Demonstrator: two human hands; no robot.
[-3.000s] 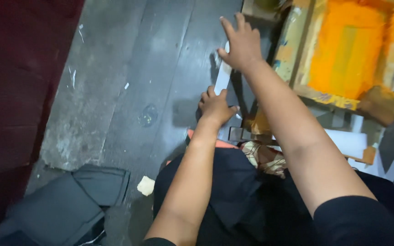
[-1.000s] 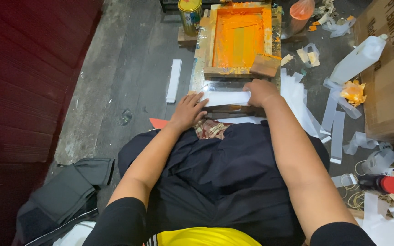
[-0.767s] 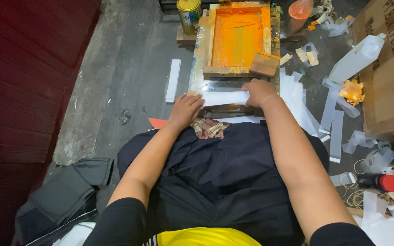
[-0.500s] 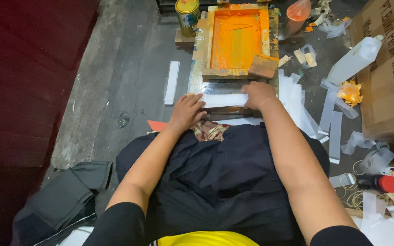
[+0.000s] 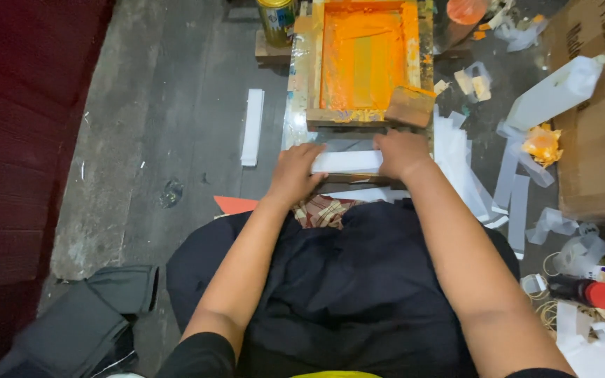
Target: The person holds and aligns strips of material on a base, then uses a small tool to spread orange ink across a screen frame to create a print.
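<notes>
Both my hands now sit on the white strip (image 5: 348,162), which three seconds ago I was reaching far out for. Left hand (image 5: 294,171) presses its left end, right hand (image 5: 402,152) its right end, just near the orange screen frame (image 5: 362,59).

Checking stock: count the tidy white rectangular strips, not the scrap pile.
2. One white strip lies under both hands, left hand and right hand. Another strip lies alone on the floor, left. More may hide among the scraps.
</notes>
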